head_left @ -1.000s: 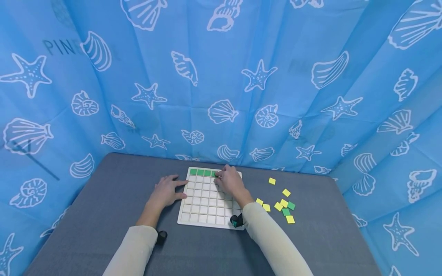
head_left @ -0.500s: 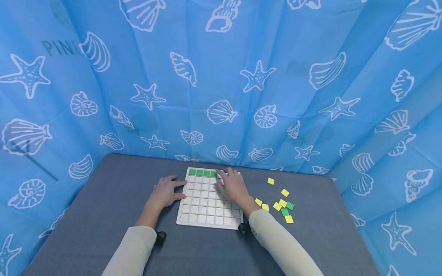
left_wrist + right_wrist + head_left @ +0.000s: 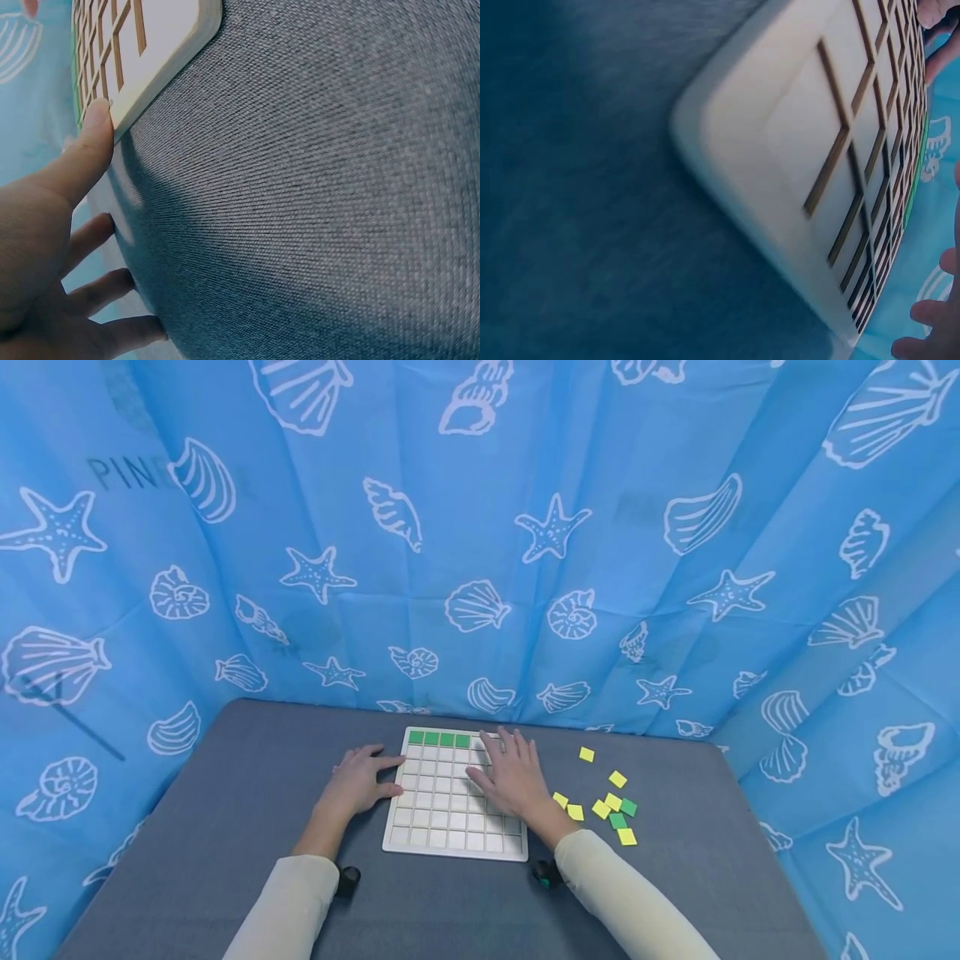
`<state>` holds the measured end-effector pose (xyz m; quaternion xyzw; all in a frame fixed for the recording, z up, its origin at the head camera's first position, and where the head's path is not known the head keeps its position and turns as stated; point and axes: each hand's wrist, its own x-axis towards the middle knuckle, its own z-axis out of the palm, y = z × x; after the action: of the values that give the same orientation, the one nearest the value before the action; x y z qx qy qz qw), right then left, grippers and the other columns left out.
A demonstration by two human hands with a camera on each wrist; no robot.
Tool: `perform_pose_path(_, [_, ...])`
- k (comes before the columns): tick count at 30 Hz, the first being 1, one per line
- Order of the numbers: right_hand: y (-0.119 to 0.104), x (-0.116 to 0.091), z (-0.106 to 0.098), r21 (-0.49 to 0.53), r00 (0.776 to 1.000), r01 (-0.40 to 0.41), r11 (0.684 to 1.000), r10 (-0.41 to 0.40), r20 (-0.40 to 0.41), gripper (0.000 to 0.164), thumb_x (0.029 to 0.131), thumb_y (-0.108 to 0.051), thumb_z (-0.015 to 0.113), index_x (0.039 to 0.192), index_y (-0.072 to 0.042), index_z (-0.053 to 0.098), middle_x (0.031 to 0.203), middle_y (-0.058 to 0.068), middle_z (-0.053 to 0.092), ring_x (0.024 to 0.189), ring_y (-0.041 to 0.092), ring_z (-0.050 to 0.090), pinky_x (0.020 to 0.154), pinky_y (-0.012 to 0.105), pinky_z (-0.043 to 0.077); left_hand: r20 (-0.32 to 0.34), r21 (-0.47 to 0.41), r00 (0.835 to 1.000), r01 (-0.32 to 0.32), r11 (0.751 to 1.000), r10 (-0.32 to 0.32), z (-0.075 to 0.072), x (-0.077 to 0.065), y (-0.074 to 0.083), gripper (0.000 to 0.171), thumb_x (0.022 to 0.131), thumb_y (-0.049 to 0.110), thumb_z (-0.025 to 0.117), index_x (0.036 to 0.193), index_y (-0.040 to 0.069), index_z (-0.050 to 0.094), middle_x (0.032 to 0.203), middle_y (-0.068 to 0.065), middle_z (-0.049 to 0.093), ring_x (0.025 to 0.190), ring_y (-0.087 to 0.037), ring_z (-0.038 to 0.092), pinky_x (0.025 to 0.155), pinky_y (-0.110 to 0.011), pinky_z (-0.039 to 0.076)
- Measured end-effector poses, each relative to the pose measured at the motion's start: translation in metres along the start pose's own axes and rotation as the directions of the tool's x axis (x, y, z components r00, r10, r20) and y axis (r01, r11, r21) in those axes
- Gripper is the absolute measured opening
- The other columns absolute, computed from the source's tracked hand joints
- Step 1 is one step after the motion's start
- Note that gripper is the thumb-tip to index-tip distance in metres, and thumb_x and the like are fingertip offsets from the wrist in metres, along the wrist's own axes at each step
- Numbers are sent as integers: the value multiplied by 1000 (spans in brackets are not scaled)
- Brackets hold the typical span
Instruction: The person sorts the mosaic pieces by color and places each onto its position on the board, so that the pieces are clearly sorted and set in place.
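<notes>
A white square grid board [image 3: 441,817] lies on the grey table. Several green square tiles [image 3: 439,740] fill the left part of its top row. With straight, spread fingers my left hand [image 3: 358,781] rests at the board's left edge; in the left wrist view its thumb [image 3: 94,124] presses on the rim. My right hand [image 3: 519,778] hovers over the upper right of the board, fingers extended, holding nothing. It covers some cells there, and in the right wrist view only its fingers [image 3: 928,322] show at the edge.
Loose yellow tiles [image 3: 626,837] and green tiles [image 3: 618,821] lie scattered to the right of the board. A blue curtain [image 3: 480,568] with white shells and starfish hangs behind and around the table [image 3: 420,910].
My right hand has let go of the green tile at the top row and drawn back to the right, its fingers straightening. The left hand stays at the board's edge.
</notes>
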<state>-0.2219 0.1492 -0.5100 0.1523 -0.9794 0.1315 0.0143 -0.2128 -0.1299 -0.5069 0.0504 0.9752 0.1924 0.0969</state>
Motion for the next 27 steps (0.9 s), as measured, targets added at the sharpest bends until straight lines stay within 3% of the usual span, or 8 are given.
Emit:
perform_pose_path(13, [25, -24, 4, 13, 999, -14, 1000, 13, 43, 80, 100, -68, 43, 163, -21, 29, 171, 19, 15, 158, 49, 11, 125, 70, 9, -4, -3, 1000, 0, 1000, 0, 2, -1, 1, 60, 91, 39, 77, 146, 26, 58, 161, -22, 40, 148, -55, 31, 111, -78, 31])
perform_pose_path(27, [43, -40, -8, 27, 999, -50, 998, 49, 5, 81, 98, -64, 52, 162, -18, 32, 169, 22, 21, 156, 52, 14, 122, 74, 9, -1, 0, 1000, -7, 1000, 7, 2, 1, -1, 61, 90, 39, 77, 147, 26, 58, 160, -22, 40, 148, -55, 31, 111, -78, 30])
